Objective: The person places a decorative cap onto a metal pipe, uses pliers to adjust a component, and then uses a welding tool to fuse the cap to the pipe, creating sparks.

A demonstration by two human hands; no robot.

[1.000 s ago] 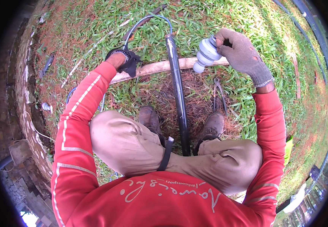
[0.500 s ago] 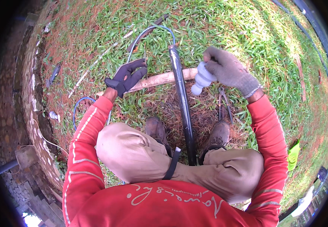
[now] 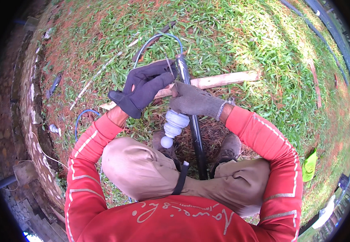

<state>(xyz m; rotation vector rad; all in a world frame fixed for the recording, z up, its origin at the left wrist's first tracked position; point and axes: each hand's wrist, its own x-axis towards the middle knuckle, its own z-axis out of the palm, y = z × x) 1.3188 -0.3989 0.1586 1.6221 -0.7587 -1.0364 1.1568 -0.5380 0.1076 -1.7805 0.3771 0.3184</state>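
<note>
My left hand [image 3: 146, 86], in a dark glove, is closed with thumb and fingers pinching a thin wire-like strip [image 3: 168, 63] that points up. Touching its fingertips from the right is my right hand [image 3: 199, 100], in a grey knitted glove. Below the right hand's curled fingers hangs a white, stepped and ribbed fitting with a ball end [image 3: 176, 123], its top hidden by the glove. A black pole [image 3: 197, 141] runs behind the right hand and down between my legs. From the pole's top end a blue-grey cable [image 3: 159, 34] loops to the left.
A wooden plank [image 3: 227, 79] lies on the grass behind the pole. Another white ribbed piece [image 3: 54, 128] rests at the left near a stone edge [image 3: 35, 105]. Yellow-green cloth [image 3: 309, 165] lies at the right, and a long dark pipe [image 3: 336, 30] curves at the far right.
My right hand has moved left and down with the white fitting, which now hangs ball-end down in front of the pole. My left hand has moved right with the strip; both hands now meet.
</note>
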